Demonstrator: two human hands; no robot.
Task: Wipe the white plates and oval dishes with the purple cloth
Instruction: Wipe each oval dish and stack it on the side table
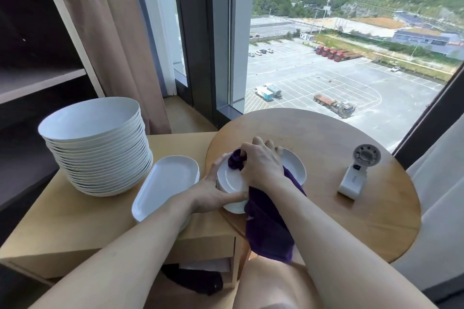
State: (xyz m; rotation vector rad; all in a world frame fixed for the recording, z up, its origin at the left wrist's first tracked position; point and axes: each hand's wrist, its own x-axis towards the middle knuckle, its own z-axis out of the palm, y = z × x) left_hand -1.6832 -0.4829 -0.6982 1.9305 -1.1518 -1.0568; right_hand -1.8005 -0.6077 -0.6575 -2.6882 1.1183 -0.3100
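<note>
A short stack of white oval dishes [232,179] sits at the left edge of the round wooden table [356,208]. My right hand [263,160] grips a bunched purple cloth [266,223] and presses it onto the top dish; the cloth's long end hangs down over the table edge. My left hand [213,190] grips the near left side of the stack, thumb along its edge. A tall stack of round white plates [98,145] stands on the low cabinet [75,221] to the left. A separate stack of oval dishes [165,185] lies between the plates and my left hand.
A small white handheld fan [356,173] lies on the right part of the round table. A large window [351,45] rises behind the table. Brown curtain [110,45] and open shelving [37,78] stand at the left behind the cabinet.
</note>
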